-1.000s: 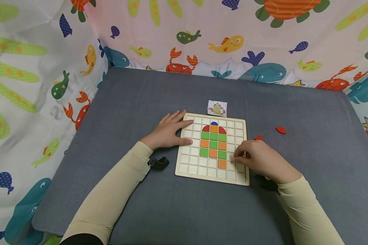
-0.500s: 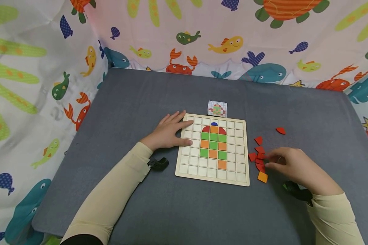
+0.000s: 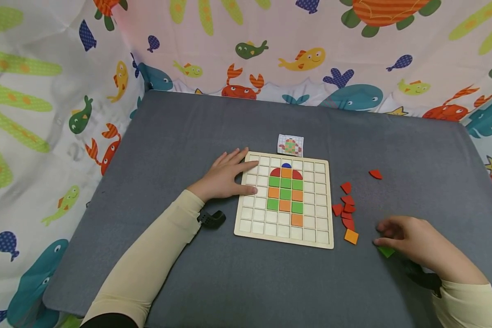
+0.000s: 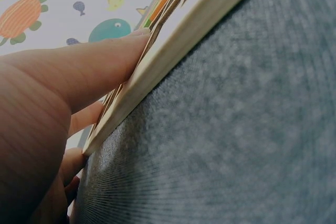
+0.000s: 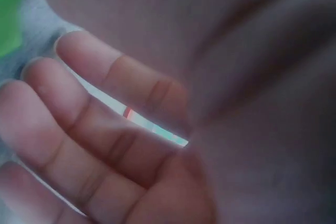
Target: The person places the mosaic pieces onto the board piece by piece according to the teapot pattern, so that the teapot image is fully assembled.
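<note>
My left hand (image 3: pixel 229 175) lies across the left edge of a wooden grid board (image 3: pixel 258 228), fingers spread and thumb on its cells. In the left wrist view the thumb (image 4: pixel 105 66) presses on the board's rim (image 4: pixel 157 77). Square tiles in green (image 3: pixel 285 194) and orange (image 3: pixel 297 220), with red curved pieces (image 3: pixel 297 175) and a blue half-round piece (image 3: pixel 286 166), form a figure in the grid. To the right of the board my right hand (image 3: pixel 410 239) hovers with loosely bent fingers beside a green tile (image 3: pixel 386 251), partly hidden under it. No piece shows between its fingers (image 5: pixel 47 124).
Several loose red pieces (image 3: pixel 347 208) lie in a row along the board's right side, an orange tile (image 3: pixel 351 236) below them. Another red piece (image 3: pixel 375 174) sits farther off. A small pattern card (image 3: pixel 290 145) touches the board's far edge. Patterned cloth hangs behind the grey table (image 3: pixel 188 127).
My right hand has moved from the board's right edge, past the red pieces, rightward and nearer to me, uncovering the red pieces and orange tile. The left hand has stayed put.
</note>
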Demonstrator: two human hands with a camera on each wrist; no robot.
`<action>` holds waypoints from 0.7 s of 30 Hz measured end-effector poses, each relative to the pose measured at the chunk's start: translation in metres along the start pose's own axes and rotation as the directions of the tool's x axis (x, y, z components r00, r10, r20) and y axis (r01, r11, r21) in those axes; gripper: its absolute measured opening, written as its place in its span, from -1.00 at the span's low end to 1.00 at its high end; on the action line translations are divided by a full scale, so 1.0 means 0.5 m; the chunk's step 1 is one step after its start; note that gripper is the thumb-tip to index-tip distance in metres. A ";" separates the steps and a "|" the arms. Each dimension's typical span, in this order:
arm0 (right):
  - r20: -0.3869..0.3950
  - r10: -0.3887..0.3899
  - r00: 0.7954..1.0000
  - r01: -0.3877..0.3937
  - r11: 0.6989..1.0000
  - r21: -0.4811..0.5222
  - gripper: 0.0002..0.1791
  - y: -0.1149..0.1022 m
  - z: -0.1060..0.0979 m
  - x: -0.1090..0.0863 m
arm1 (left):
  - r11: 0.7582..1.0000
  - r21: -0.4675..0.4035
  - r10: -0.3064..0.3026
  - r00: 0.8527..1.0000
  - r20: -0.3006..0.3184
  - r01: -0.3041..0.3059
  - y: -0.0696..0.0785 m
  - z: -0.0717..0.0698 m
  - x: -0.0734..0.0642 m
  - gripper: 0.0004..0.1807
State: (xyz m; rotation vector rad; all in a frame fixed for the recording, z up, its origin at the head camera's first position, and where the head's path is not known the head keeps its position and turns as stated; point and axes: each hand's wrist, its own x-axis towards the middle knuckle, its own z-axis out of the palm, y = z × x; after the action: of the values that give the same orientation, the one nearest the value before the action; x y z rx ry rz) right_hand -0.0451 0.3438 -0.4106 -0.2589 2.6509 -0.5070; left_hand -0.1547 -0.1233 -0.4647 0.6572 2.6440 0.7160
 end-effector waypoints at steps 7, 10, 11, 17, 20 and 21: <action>0.044 0.072 0.996 -0.073 0.997 0.013 -0.59 0.016 -0.002 -0.015 | 1.000 -0.007 0.005 1.000 0.004 -0.005 -0.003 0.000 0.002 -0.04; 0.067 0.097 0.993 -0.098 0.995 0.020 -0.60 0.018 0.000 -0.017 | 1.000 -0.009 0.009 1.000 0.005 -0.009 -0.003 0.001 0.003 -0.04; 0.068 0.096 0.993 -0.098 0.995 0.022 -0.60 0.017 0.002 -0.016 | 1.000 -0.010 0.010 1.000 0.004 -0.010 -0.003 0.001 0.002 -0.04; 0.053 0.050 0.997 -0.051 0.999 0.019 -0.66 -0.001 0.008 -0.008 | 1.000 -0.008 0.008 1.000 0.004 -0.008 -0.003 0.001 0.001 -0.05; 0.031 0.014 0.999 -0.014 1.000 0.009 -0.70 -0.016 0.011 0.000 | 1.000 -0.005 0.004 1.000 0.007 -0.004 -0.002 0.001 0.001 -0.05; 0.022 0.001 1.000 -0.002 1.000 0.007 -0.71 -0.020 0.013 0.003 | 1.000 -0.004 0.003 1.000 0.008 -0.003 -0.002 0.001 0.001 -0.05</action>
State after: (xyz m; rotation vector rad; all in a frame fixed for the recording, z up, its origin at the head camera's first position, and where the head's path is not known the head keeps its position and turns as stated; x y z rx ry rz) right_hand -0.0425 0.3321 -0.4126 -0.2589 2.6271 -0.5095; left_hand -0.1553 -0.1233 -0.4657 0.6619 2.6341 0.7177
